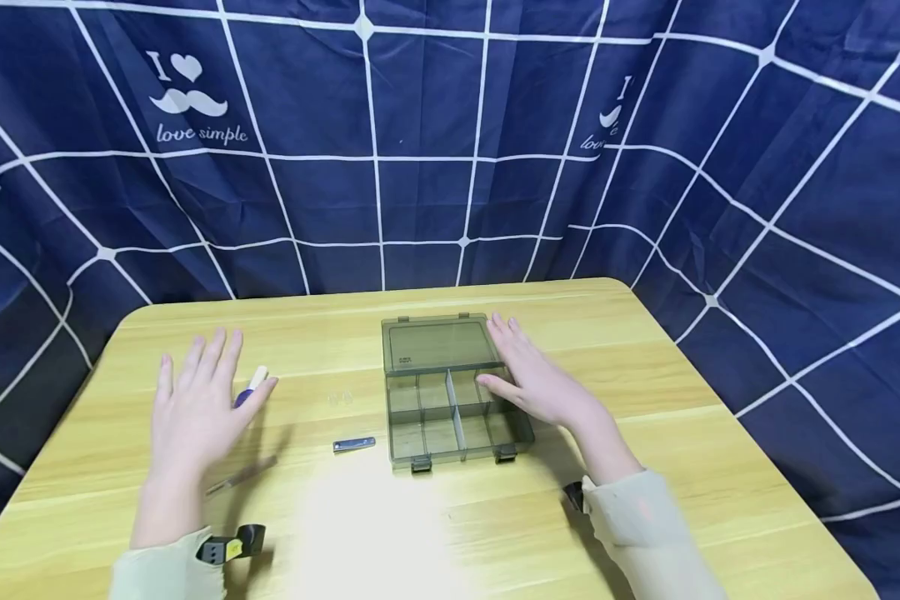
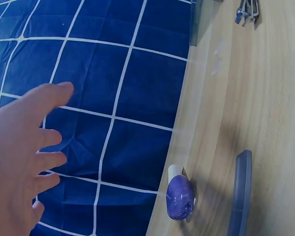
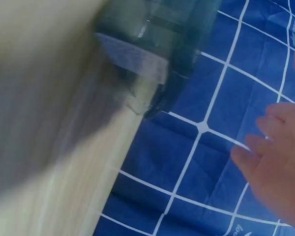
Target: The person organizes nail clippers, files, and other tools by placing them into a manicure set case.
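Observation:
My left hand (image 1: 195,408) is held over the left of the table with its fingers straight and spread, nothing in it. Beside its thumb is a purple bottle with a white cap (image 2: 180,197), like nail polish. A slim translucent stick (image 1: 242,477) lies to the right of that wrist. My right hand (image 1: 536,383), fingers straight, overlaps the right side of a translucent grey-green compartment box (image 1: 423,457) in the head view. The box's lid (image 1: 442,346) is laid back open, and its visible compartments look bare. A nail clipper (image 1: 354,445) lies left of the box.
Tiny clear pieces (image 1: 341,398) lie on the wooden table (image 1: 592,333) between the bottle and the box. A blue curtain with white grid lines (image 1: 427,200) hangs behind the table and along its sides. Bright glare covers the table's front middle.

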